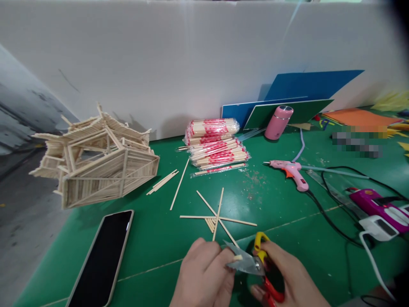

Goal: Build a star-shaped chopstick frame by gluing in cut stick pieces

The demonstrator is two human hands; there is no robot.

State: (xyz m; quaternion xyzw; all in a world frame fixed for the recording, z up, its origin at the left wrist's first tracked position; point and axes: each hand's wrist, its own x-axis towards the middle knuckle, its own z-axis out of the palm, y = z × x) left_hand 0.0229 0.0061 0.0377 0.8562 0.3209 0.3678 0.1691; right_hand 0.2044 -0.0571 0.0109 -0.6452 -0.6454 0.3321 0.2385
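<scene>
My right hand (287, 273) grips a pair of scissors (248, 261) with yellow and red handles. Their blades stand apart around the pale end of a wooden stick (237, 258), which pokes out of my closed left hand (206, 273). The rest of that stick is hidden by my fingers. Just beyond both hands, several thin wooden sticks (236, 221) lie crossed over one another, with a small bundle of short pieces (210, 224) among them. Farther left are a single long stick (179, 184) and a few loose sticks (162, 182).
A stick-built model (110, 166) stands at the left, behind a phone (101, 260). Wrapped chopsticks (217, 147) are piled at the back, near a pink bottle (278, 123). A pink glue gun (289, 171), its cable and a purple power strip (373, 204) occupy the right.
</scene>
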